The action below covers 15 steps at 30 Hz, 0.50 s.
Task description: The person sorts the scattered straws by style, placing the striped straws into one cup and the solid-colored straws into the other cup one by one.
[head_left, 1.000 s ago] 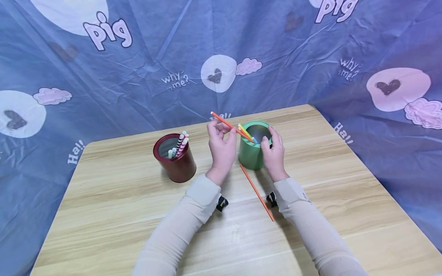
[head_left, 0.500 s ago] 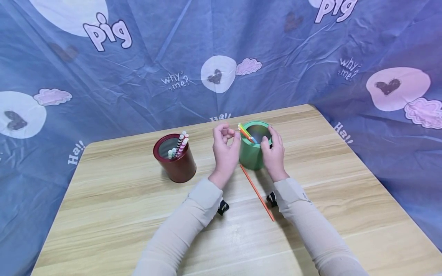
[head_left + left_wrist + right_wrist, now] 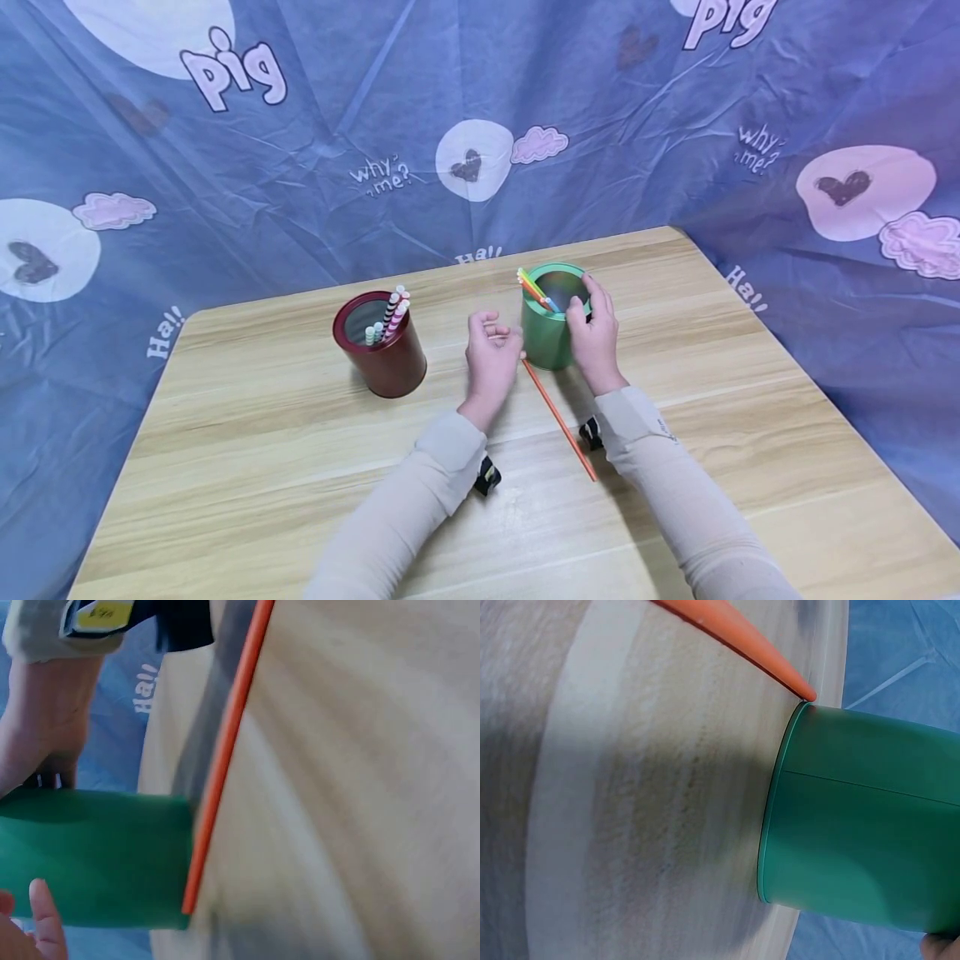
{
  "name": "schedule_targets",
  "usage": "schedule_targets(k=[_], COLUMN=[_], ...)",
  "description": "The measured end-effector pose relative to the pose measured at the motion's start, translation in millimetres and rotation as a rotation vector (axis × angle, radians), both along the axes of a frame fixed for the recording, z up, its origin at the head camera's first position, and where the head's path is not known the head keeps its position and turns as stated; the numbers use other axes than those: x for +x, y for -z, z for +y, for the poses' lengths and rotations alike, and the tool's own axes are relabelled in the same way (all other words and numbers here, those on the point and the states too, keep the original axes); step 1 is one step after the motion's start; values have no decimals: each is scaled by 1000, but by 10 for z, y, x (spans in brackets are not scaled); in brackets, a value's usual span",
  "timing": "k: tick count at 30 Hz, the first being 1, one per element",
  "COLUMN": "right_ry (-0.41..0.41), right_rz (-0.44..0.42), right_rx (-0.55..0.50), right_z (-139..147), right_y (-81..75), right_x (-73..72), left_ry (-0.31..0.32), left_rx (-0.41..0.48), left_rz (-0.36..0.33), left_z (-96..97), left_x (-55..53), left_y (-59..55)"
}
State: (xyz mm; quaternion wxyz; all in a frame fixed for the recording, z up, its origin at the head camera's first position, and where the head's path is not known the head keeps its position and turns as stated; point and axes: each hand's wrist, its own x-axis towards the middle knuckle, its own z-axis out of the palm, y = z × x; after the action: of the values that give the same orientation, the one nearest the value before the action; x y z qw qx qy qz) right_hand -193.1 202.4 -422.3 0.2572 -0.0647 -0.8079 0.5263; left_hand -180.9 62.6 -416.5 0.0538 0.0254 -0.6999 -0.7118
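In the head view my left hand [image 3: 493,357] hovers just left of the green can [image 3: 547,333], its fingers loosely bent and holding nothing. Close to it, an orange straw [image 3: 558,421] lies on the table, its far end near the can's base. The left wrist view shows the left fingertips [image 3: 49,919] apart from this straw. My right hand [image 3: 596,337] grips the green can at its right side and rim, with the thumb at the near edge. Several coloured straws [image 3: 534,290], among them yellow, orange and blue, lean inside the can against its left rim.
A dark red can [image 3: 386,358] with several striped straws [image 3: 393,315] stands to the left on the wooden table [image 3: 247,433]. Behind the table hangs a blue printed cloth [image 3: 315,200].
The left hand let an orange straw go into the green can, then moved down and toward me, near the straw on the table. The right hand stayed at the can.
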Motion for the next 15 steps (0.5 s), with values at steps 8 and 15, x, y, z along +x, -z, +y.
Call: schedule_targets(k=[8, 15], right_ry=[5, 7], right_rz=[1, 14], right_rx=[11, 4], right_z=[0, -1], right_y=[2, 17], right_x=[-1, -7], left_ry=[84, 89], left_rx=[-166, -278], left_rz=[-228, -258], left_z=[87, 108], left_x=[115, 186], left_y=[293, 460])
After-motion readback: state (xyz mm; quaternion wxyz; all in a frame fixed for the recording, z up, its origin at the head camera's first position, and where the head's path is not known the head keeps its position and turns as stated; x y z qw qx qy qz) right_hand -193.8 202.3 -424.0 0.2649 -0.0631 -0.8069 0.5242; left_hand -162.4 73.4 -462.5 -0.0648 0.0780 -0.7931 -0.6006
